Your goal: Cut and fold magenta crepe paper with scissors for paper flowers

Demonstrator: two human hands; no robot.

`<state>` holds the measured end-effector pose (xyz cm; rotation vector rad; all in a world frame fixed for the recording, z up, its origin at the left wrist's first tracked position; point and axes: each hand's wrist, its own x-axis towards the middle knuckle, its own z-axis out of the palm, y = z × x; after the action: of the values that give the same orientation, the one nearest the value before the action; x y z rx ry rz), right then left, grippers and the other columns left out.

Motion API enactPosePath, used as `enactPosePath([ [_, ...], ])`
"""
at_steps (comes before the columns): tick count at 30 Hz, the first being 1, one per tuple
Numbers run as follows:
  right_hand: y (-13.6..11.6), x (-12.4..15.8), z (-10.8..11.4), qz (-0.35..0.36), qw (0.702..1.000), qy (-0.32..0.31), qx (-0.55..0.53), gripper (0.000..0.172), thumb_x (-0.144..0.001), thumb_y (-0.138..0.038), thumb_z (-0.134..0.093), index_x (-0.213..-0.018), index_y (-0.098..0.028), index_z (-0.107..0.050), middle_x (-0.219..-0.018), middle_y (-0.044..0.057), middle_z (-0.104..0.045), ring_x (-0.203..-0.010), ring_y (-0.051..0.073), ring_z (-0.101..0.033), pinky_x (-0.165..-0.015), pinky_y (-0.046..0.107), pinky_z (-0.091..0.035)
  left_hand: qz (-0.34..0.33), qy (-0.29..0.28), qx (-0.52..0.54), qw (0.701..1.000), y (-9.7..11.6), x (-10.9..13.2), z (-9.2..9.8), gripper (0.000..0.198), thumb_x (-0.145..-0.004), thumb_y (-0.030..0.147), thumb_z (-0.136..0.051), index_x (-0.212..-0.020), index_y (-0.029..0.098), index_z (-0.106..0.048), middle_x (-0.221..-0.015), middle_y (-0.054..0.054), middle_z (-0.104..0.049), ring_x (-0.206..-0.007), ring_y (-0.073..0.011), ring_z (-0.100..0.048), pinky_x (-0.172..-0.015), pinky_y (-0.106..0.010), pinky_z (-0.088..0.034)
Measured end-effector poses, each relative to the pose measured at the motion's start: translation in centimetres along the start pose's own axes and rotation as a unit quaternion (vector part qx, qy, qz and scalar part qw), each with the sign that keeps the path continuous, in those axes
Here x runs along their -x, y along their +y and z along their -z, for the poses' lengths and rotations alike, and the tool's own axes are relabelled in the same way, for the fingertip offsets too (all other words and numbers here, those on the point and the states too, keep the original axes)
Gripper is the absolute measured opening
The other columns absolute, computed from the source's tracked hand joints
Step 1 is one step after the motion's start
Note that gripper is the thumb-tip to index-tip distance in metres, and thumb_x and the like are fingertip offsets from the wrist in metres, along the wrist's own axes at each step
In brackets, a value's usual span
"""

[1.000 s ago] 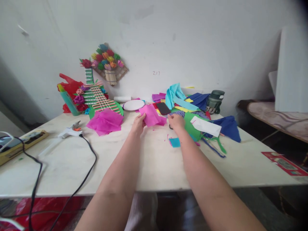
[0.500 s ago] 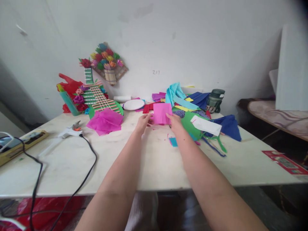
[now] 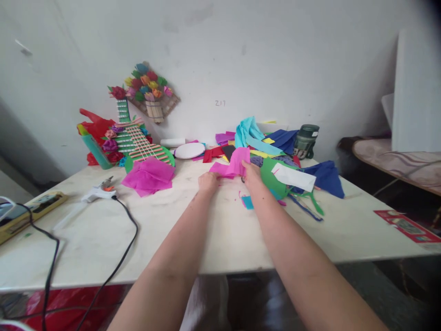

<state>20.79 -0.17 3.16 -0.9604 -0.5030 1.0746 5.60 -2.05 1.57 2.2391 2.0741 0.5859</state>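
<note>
A piece of pink crepe paper (image 3: 239, 161) is held above the table between my two hands. My left hand (image 3: 208, 183) is closed on its lower left part. My right hand (image 3: 252, 174) pinches its right side, thumb in front. The paper's left part spreads sideways, while the right part stands up and curves. A small dark curved thing (image 3: 243, 179) shows beside my right fingers; its kind is unclear. To the left, a crumpled magenta crepe paper sheet (image 3: 149, 177) lies against a green guitar-shaped craft (image 3: 138, 142). Just below my right hand is a blue scrap (image 3: 247, 202).
Coloured papers, including a light blue sheet (image 3: 250, 131) and a white strip (image 3: 293, 177), pile up at the right. A dark bottle (image 3: 306, 141) stands behind them. At left are a glue gun (image 3: 98, 193) with its cord, a power strip (image 3: 44, 202) and a teal bottle (image 3: 97, 151).
The pink paper was a flat upright square; now its left part is drawn out to the left and down. My left hand has moved slightly lower and closed.
</note>
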Motion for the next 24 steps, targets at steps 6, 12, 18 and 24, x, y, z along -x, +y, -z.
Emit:
enactPosePath([
  [6, -0.7, 0.6, -0.1, -0.012, 1.000, -0.001, -0.003, 0.005, -0.072, -0.012, -0.062, -0.070, -0.016, -0.060, -0.050, -0.005, -0.059, -0.043, 0.011, -0.056, -0.035, 0.021, -0.045, 0.014, 0.089, 0.080, 0.993, -0.2, -0.2, -0.1, 0.029, -0.082, 0.029, -0.049, -0.103, 0.027, -0.070, -0.093, -0.009, -0.071, -0.091, -0.0263, -0.063, -0.080, -0.035, -0.045],
  [12, -1.1, 0.2, 0.1, -0.039, 0.998, -0.015, -0.054, 0.006, -0.076, -0.012, -0.060, -0.072, -0.017, -0.058, -0.053, -0.006, -0.060, -0.043, 0.010, -0.055, -0.033, 0.021, -0.044, 0.009, 0.214, 0.253, 0.944, -1.0, -0.7, 0.0, 0.018, -0.076, 0.022, -0.055, -0.086, 0.023, -0.070, -0.077, -0.005, -0.070, -0.078, -0.0201, -0.064, -0.078, -0.029, -0.045],
  [18, -1.1, 0.2, 0.1, -0.063, 0.995, -0.043, -0.072, 0.007, -0.080, -0.014, -0.056, -0.074, -0.017, -0.056, -0.054, -0.005, -0.061, -0.045, 0.011, -0.056, -0.035, 0.021, -0.044, 0.061, 0.350, 0.449, 0.820, -1.9, -1.3, 0.7, 0.016, -0.075, 0.025, -0.051, -0.073, 0.018, -0.065, -0.060, 0.000, -0.061, -0.063, -0.0148, -0.060, -0.065, -0.025, -0.046],
  [24, -1.1, 0.8, -0.3, -0.073, 0.992, -0.072, -0.069, 0.007, -0.084, -0.014, -0.052, -0.082, -0.018, -0.058, -0.056, -0.004, -0.063, -0.050, 0.013, -0.061, -0.043, 0.024, -0.049, 0.160, 0.372, 0.457, 0.792, -2.9, -1.7, 1.2, 0.006, -0.068, 0.023, -0.062, -0.068, 0.016, -0.061, -0.058, 0.001, -0.056, -0.060, -0.0138, -0.056, -0.065, -0.027, -0.046],
])
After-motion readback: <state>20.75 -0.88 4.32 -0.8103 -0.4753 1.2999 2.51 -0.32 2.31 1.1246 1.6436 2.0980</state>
